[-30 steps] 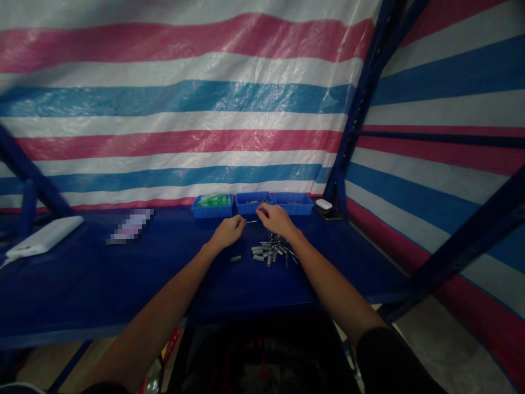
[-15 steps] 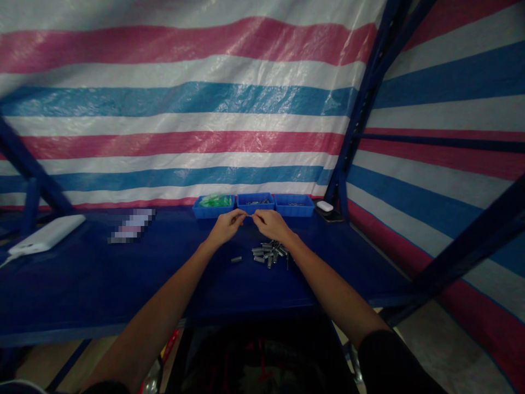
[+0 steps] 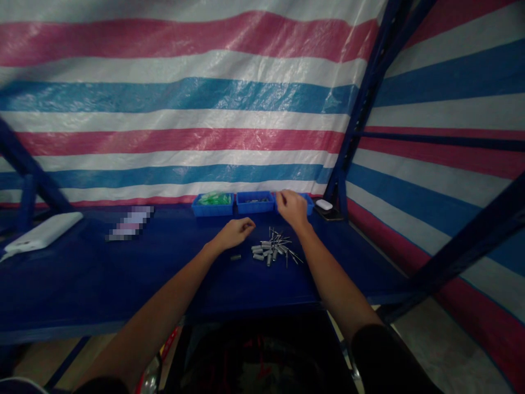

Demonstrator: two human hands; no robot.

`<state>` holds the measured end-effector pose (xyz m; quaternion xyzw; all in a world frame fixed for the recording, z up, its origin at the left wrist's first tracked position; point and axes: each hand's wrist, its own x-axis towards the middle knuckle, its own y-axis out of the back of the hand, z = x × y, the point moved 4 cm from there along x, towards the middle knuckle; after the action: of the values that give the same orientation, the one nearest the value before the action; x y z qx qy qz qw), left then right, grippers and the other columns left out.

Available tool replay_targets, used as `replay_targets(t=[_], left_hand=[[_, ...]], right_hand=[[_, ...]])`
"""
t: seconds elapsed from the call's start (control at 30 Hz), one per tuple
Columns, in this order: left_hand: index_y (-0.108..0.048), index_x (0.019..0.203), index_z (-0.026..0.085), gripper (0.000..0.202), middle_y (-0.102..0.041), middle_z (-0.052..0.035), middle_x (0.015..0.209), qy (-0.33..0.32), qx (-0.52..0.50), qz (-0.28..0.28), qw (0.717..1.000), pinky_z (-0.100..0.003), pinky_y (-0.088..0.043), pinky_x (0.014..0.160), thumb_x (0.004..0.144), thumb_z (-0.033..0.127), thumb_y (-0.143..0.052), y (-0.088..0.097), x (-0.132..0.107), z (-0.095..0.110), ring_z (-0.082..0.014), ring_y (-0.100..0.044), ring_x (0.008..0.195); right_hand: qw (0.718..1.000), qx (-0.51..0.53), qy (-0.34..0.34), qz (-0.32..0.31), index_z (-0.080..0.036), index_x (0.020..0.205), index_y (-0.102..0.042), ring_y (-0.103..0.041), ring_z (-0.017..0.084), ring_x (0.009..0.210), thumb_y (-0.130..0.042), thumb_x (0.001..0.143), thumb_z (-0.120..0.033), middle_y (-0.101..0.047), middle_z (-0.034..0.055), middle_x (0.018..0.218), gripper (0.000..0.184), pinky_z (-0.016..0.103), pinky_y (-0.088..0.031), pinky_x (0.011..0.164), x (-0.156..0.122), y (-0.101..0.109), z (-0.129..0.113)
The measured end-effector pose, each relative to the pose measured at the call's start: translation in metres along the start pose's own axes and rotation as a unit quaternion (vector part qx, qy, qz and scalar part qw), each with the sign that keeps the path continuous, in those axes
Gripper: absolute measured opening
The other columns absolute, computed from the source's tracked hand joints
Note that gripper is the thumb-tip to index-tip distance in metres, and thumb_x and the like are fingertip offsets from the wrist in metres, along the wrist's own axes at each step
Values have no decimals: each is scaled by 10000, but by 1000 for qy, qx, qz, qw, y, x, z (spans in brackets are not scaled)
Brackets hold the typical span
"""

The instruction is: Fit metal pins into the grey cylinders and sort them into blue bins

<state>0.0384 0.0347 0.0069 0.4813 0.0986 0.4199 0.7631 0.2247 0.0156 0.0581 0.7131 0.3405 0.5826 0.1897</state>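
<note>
My left hand (image 3: 235, 233) hovers low over the blue table, left of a pile of small metal cylinders and thin pins (image 3: 270, 249). Its thumb and fingers are closed together; whatever is between them is too small to make out. My right hand (image 3: 292, 208) is raised in front of the right blue bin (image 3: 309, 203), covering much of it. The fingers are bent downward and closed, their tips partly hidden, and I cannot make out anything in them. One loose metal cylinder (image 3: 235, 257) lies apart, below my left hand.
At the back stand a blue bin with green plastic pieces (image 3: 213, 203) and a middle blue bin (image 3: 255, 202) with small metal parts. A white case (image 3: 324, 204) rests on a dark phone (image 3: 331, 215). Farther left lie a blurred-out item (image 3: 130, 223) and a white power bank (image 3: 43, 231).
My hands, pinched together before the middle bin, have separated. The left has come down nearer the table; the right has moved right and up to the right bin, uncovering more of the pins.
</note>
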Motion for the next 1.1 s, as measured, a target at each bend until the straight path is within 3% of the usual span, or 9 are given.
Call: replay_targets(t=[0.03, 0.1, 0.17, 0.23, 0.33, 0.5, 0.77, 0.93, 1.1], left_hand=[[-596, 926, 177, 230, -614, 2, 691, -2, 27, -26, 999, -220, -375, 575, 810, 309, -449, -4, 0, 3, -122, -544, 619], [-614, 932, 211, 206, -629, 9, 737, -2, 78, -62, 995, -227, -367, 601, 775, 270, -495, -10, -1, 8, -131, -561, 676], [-625, 941, 248, 216, -639, 15, 809, -1, 115, -76, 990, -238, -365, 648, 749, 254, -525, -12, -1, 13, -141, -574, 754], [-631, 943, 270, 220, -638, 16, 864, -6, 135, -77, 988, -254, -359, 703, 738, 271, -549, -13, -1, 17, -152, -574, 825], [-642, 918, 277, 196, -632, 6, 888, -16, 149, -69, 986, -280, -342, 758, 751, 331, -556, -14, -1, 20, -169, -565, 881], [-646, 841, 253, 170, -638, -5, 851, -32, 150, -41, 987, -293, -333, 764, 794, 307, -492, -13, 0, 21, -173, -574, 849], [-603, 764, 210, 254, -652, -7, 729, 62, 68, 79, 993, -245, -368, 620, 831, 340, -395, 19, 0, -10, -162, -584, 694], [-578, 746, 187, 317, -640, -13, 708, 71, 21, 106, 992, -227, -395, 617, 860, 365, -342, 22, 0, -15, -146, -590, 682], [-575, 969, 184, 281, -614, 1, 692, -16, 44, 104, 994, -223, -382, 584, 852, 363, -394, 20, -2, 0, -130, -553, 604]], right_hand=[[998, -20, -66, -15, -170, 836, -613, -565, 190, 770, -324, 891, -392, -637, 85, 820, 368, 267, -355, 674, 1, -1, 21], [983, -29, -147, -105, -183, 840, -627, -577, 209, 763, -415, 828, -500, -643, 82, 794, 382, 265, -367, 635, 0, -8, 56], [972, -23, -172, -155, -186, 822, -637, -582, 210, 771, -445, 806, -506, -646, 83, 803, 373, 263, -375, 633, -2, -12, 77], [973, -7, -167, -159, -184, 825, -639, -582, 198, 778, -430, 822, -472, -648, 78, 814, 356, 258, -378, 643, -2, -13, 81], [979, 28, -132, -153, -177, 831, -637, -573, 176, 746, -417, 837, -435, -645, 61, 787, 339, 248, -372, 641, 0, -15, 64], [971, 107, -33, -210, -166, 783, -630, -532, 135, 651, -461, 827, -390, -620, 28, 713, 284, 229, -348, 598, -5, -25, 20], [928, 215, 79, -293, -154, 830, -615, -467, 87, 542, -544, 792, -330, -549, -25, 601, 193, 200, -299, 522, -25, -38, -34], [937, 214, 107, -254, -151, 788, -602, -456, 89, 576, -521, 806, -239, -544, -19, 629, 121, 202, -292, 545, -25, -37, -44], [941, 224, 107, -229, -140, 730, -580, -476, 97, 630, -447, 842, -210, -546, -5, 665, 188, 203, -299, 579, -20, -35, -39]])
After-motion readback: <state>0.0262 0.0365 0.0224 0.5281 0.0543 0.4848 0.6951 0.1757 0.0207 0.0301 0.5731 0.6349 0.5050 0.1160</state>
